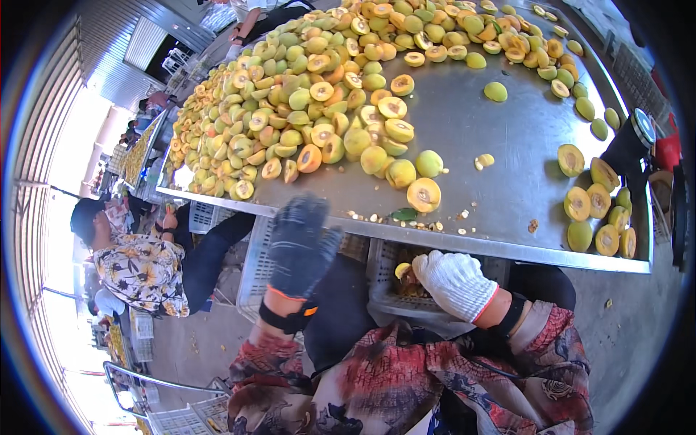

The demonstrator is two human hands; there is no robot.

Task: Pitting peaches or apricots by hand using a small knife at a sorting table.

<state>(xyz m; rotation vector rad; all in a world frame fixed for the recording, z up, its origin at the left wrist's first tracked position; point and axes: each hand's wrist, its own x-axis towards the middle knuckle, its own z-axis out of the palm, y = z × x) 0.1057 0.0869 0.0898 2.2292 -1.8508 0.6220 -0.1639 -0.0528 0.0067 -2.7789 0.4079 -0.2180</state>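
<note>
My left hand (300, 247), in a dark grey work glove, is over the near rim of a metal table (462, 117). Its fingers stretch toward the fruit, the thumb stands apart, and nothing shows in it; it is slightly blurred. A large heap of halved yellow-green stone fruit, apricot-like (293, 103), covers the table beyond it. My right hand (455, 283), in a white knitted glove, is curled above a plastic crate (380, 272) below the table edge. A small yellow piece (403, 270) shows at its fingertips; whether the fingers grip it is unclear. Brown scraps lie in the crate.
Several fruit halves (576, 204) lie at the table's right corner beside a black cup-like container (631, 138). Pale bits (418, 224) and a green leaf (404, 214) lie near the front rim. A person in a floral shirt (144, 272) sits at left. Another person's arm (247, 27) is across the table.
</note>
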